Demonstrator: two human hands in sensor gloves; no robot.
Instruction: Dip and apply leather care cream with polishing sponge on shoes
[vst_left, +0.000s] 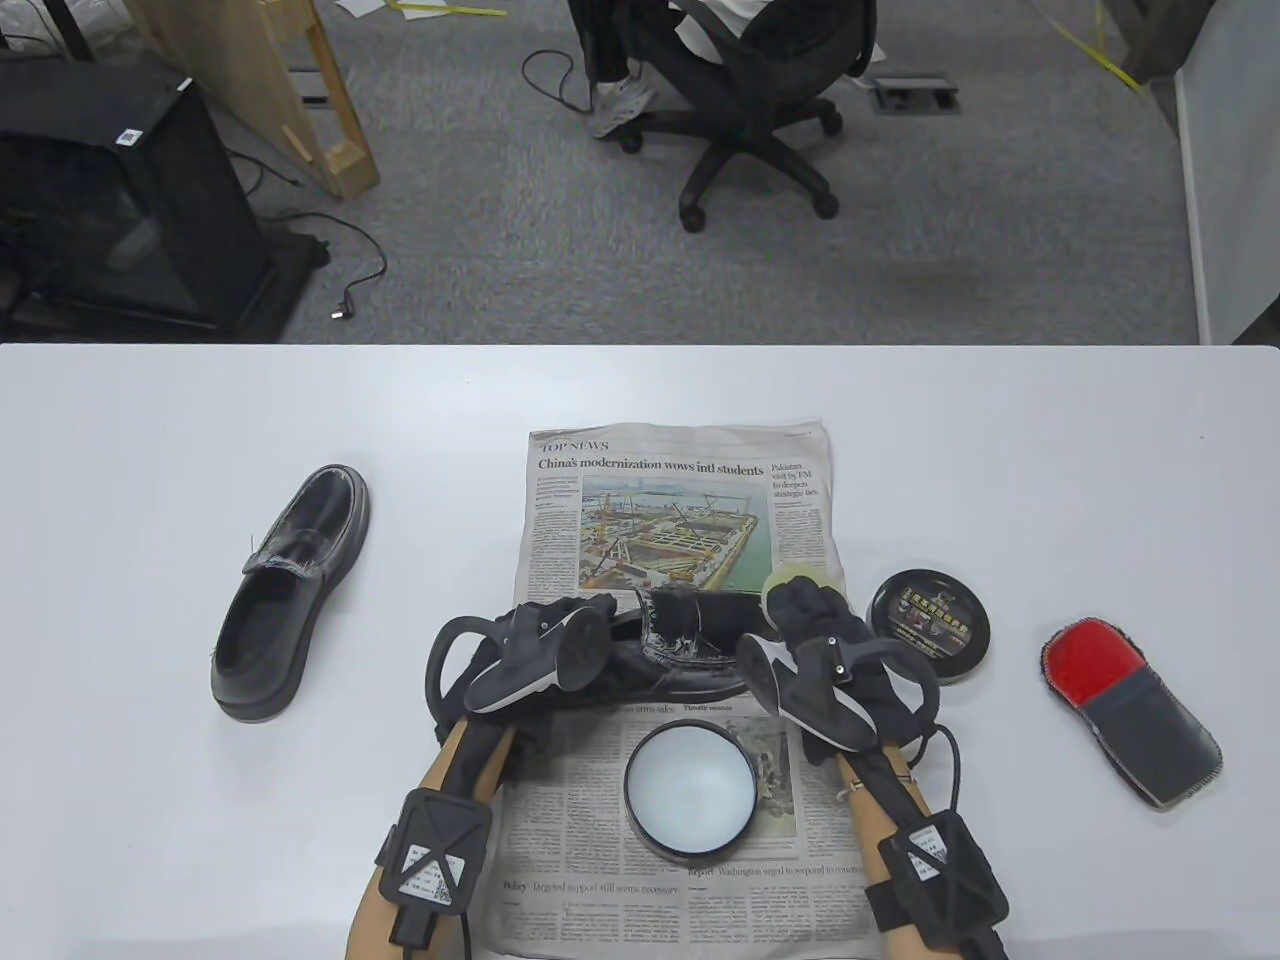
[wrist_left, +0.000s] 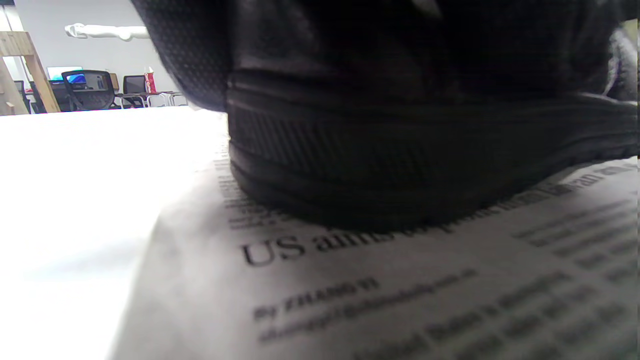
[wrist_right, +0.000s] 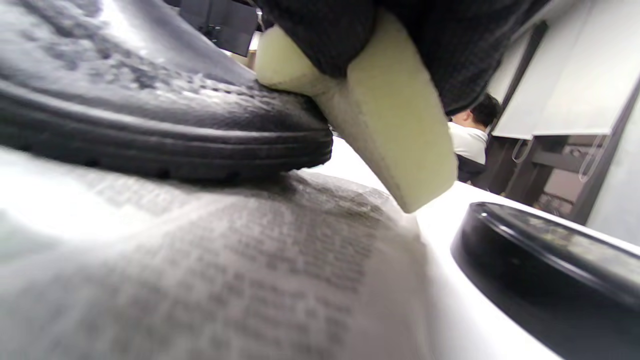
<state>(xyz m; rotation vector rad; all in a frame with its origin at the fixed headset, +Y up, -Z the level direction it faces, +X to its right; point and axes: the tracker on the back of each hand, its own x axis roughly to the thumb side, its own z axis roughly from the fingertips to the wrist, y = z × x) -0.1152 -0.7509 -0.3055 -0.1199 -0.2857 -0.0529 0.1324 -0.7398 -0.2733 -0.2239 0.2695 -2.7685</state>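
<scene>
A black leather shoe (vst_left: 680, 650) lies across the newspaper (vst_left: 680, 500) between my two hands. My left hand (vst_left: 545, 625) grips its heel end; the left wrist view shows only the ribbed sole (wrist_left: 400, 165) on the paper. My right hand (vst_left: 810, 610) pinches a pale yellow polishing sponge (vst_left: 785, 578) and presses it on the shoe's toe (wrist_right: 200, 95), as the right wrist view shows with the sponge (wrist_right: 390, 125) touching the leather. The open cream jar (vst_left: 690, 785) stands on the newspaper near the front edge. Its black lid (vst_left: 930, 625) lies right of my right hand.
A second black shoe (vst_left: 290, 590) lies on the white table at the left. A red and grey polishing mitt (vst_left: 1130, 710) lies at the far right. Beyond the table's far edge are a carpeted floor and an office chair (vst_left: 740, 100).
</scene>
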